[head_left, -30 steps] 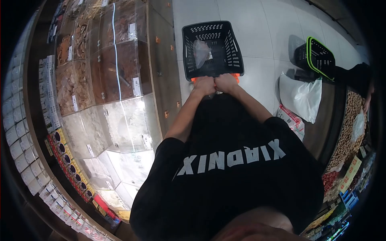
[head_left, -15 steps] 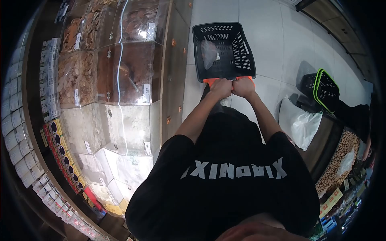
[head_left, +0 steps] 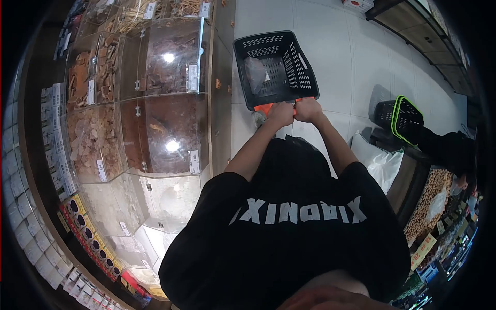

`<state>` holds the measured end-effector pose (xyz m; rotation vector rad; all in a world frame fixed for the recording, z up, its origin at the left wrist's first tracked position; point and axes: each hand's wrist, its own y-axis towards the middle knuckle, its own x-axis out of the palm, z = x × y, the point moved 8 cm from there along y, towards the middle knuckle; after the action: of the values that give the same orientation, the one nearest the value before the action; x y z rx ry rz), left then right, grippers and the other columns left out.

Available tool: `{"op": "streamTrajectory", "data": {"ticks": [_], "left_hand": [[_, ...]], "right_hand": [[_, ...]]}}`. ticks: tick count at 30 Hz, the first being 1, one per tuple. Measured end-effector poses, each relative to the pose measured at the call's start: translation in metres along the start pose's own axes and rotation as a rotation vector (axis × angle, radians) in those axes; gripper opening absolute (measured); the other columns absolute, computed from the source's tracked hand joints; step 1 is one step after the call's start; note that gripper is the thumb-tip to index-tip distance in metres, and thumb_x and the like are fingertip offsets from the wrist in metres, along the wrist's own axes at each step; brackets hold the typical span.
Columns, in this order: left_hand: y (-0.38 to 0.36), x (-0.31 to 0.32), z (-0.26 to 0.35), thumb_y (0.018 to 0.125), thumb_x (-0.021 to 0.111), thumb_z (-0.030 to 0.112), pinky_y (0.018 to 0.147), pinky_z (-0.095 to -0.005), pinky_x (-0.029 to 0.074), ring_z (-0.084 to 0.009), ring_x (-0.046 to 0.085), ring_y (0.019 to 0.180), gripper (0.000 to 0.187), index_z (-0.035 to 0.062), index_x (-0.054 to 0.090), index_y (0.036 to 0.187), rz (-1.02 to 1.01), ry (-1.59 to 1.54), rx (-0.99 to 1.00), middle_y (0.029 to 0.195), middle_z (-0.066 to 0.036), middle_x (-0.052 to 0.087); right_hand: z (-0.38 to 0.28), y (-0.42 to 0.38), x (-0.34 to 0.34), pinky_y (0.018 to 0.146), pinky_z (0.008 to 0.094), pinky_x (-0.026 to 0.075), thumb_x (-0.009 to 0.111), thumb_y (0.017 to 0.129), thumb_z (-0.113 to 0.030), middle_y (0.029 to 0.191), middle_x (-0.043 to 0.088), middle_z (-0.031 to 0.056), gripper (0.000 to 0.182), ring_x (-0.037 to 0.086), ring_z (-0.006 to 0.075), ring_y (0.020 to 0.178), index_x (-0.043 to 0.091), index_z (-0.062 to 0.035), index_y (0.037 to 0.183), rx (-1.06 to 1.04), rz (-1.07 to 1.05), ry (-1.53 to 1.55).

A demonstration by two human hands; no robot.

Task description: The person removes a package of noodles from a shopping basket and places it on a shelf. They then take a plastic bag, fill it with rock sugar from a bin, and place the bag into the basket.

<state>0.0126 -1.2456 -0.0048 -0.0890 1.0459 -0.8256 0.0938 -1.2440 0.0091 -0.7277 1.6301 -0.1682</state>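
A black basket (head_left: 279, 75) is seen above a pale tiled floor (head_left: 328, 62), close to the floor's left edge; whether its base is in contact with the tiles cannot be told. Inside it, a clear plastic bag (head_left: 254, 75) with a white label is lodged along the left edge, its contents indistinct. At the basket's near edge, an orange handle (head_left: 264, 108) is gripped by both hands: the left hand (head_left: 281, 113) is closed around it near the left corner, the right hand (head_left: 308, 109) near the right corner, just beside the left. The floor's left edge is bordered by a cabinet of clear-lidded bins (head_left: 173, 119). Toward the right edge, a green-rimmed basket (head_left: 397, 116) is placed near a white sack (head_left: 385, 168). Beyond the sack, a bin of brown nuts (head_left: 427, 201) is partly shown.
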Motion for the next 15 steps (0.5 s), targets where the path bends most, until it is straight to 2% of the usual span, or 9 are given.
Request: {"op": "streamTrajectory", "data": {"ticks": [3,7,15], "left_hand": [[0.012,-0.022,-0.005,0.073,0.063,0.011,0.082,-0.0474,0.055,-0.0385,0.07,0.089,0.019,-0.0004,0.073,0.084,0.008,-0.019,0.0,0.089,-0.024,0.071],[0.033,-0.043,-0.018,0.072,0.064,0.012,0.081,-0.0476,0.056,-0.0386,0.07,0.089,0.019,-0.0002,0.073,0.083,-0.017,0.031,-0.008,0.089,-0.024,0.071],[0.082,-0.096,-0.044,0.071,0.065,0.013,0.08,-0.0471,0.055,-0.0384,0.07,0.087,0.019,0.0018,0.074,0.083,0.007,0.05,-0.004,0.087,-0.022,0.072]], "right_hand": [[0.006,0.022,-0.014,0.078,0.0438,0.057,0.065,0.07,-0.029,0.084,0.073,0.018,0.026,0.072,0.0336,0.084,0.075,-0.0064,0.077,0.024,-0.026,-0.006],[0.011,0.048,-0.029,0.077,0.0442,0.057,0.065,0.071,-0.029,0.086,0.074,0.016,0.026,0.072,0.033,0.083,0.076,-0.0082,0.081,0.038,-0.037,-0.003],[0.026,0.109,-0.069,0.074,0.0444,0.058,0.067,0.07,-0.03,0.083,0.074,0.0155,0.025,0.072,0.0333,0.079,0.076,-0.0083,0.078,0.017,-0.024,-0.019]]}}
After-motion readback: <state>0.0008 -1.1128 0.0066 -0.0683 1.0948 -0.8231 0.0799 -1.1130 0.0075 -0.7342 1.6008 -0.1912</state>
